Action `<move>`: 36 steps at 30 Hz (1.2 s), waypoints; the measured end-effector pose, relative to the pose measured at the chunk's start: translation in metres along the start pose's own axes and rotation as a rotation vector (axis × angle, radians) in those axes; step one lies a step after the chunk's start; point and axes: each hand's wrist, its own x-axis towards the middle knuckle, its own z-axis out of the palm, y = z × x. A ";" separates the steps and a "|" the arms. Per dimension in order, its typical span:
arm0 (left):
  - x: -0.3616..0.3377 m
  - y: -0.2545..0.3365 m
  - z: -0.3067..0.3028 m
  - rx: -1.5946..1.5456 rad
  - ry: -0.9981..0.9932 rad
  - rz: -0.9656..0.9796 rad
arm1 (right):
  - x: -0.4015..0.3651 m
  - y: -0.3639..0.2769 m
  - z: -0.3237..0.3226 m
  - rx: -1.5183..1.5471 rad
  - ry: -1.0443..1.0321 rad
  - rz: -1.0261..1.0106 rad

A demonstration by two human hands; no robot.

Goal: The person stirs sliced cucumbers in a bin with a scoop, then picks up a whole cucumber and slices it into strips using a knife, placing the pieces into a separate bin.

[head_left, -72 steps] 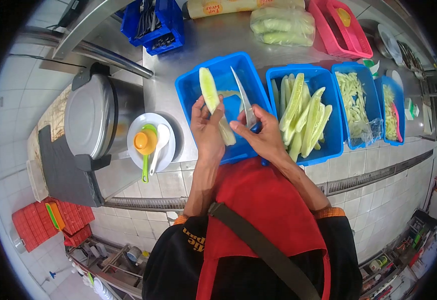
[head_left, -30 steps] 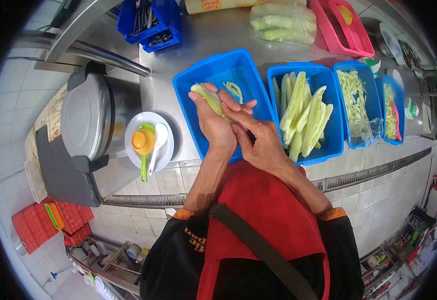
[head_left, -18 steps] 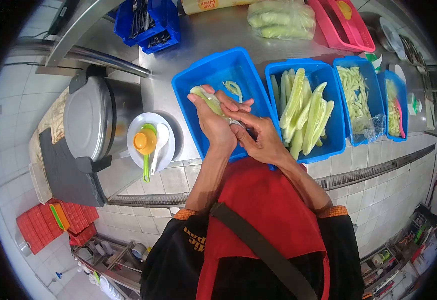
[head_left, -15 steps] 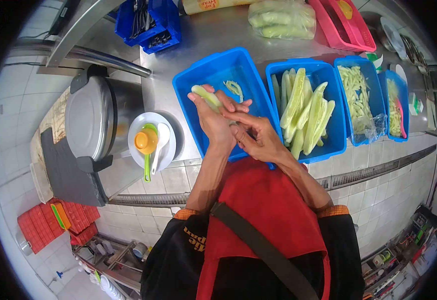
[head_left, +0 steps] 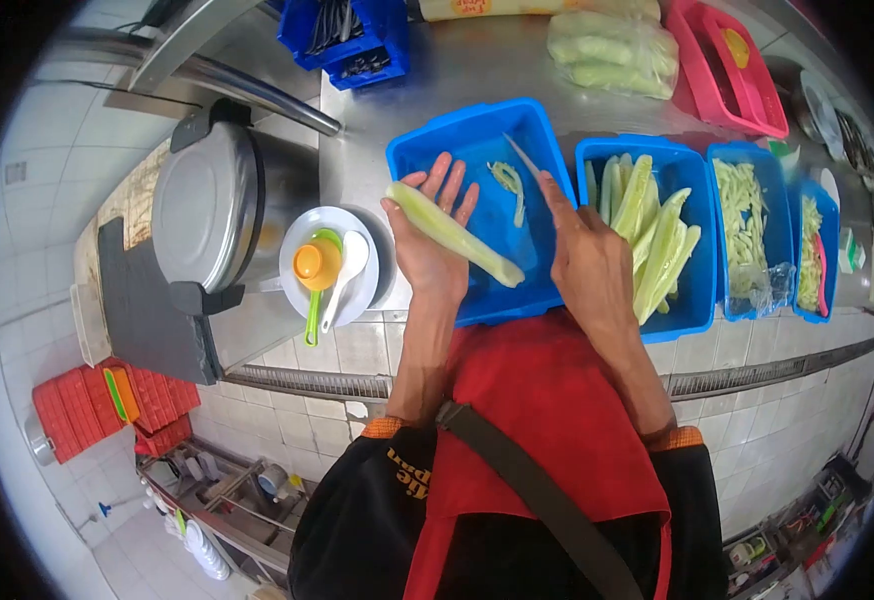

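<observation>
- Pot [head_left: 202, 205], lid on, at the left of the tabletop [head_left: 457, 65].
- Plate [head_left: 335, 221] with an orange cup [head_left: 315, 266] and white spoon [head_left: 349, 262].
- Left hand [head_left: 429, 262]: palm up, fingers spread wide, 1 cucumber piece [head_left: 454, 237] resting across the palm, above tub 1 [head_left: 447, 145].
- Scraps [head_left: 508, 180] inside tub 1.
- Knife [head_left: 525, 156], blade over tub 1, in the right hand [head_left: 594, 265], curled around what is probably its handle, hidden from view.
- Tub 2 [head_left: 695, 285]: long cucumber pieces [head_left: 635, 197].
- 2 more tubs [head_left: 779, 225] farther right, holding small strips [head_left: 742, 215].
</observation>
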 end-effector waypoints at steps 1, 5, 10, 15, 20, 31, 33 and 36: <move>-0.002 0.001 0.004 -0.002 0.008 0.006 | -0.004 -0.007 0.000 0.141 0.036 -0.005; -0.007 0.002 0.022 -0.038 0.005 -0.001 | -0.012 -0.030 0.022 0.559 0.063 -0.201; -0.011 0.013 0.032 -0.069 -0.018 -0.012 | -0.016 -0.035 0.018 0.342 -0.049 -0.228; -0.012 0.014 0.028 -0.067 0.064 -0.043 | -0.025 -0.035 0.020 0.076 -0.061 -0.298; -0.014 -0.005 0.011 -0.062 0.135 -0.052 | -0.024 -0.028 0.031 -0.016 -0.072 -0.287; -0.015 -0.021 0.012 0.013 0.245 -0.139 | -0.031 -0.021 0.035 -0.063 -0.068 -0.225; -0.016 -0.023 0.011 0.010 0.200 -0.121 | -0.028 -0.014 0.041 -0.059 -0.069 -0.203; -0.015 -0.021 0.013 0.034 0.210 -0.177 | -0.026 -0.008 0.035 0.029 -0.075 -0.130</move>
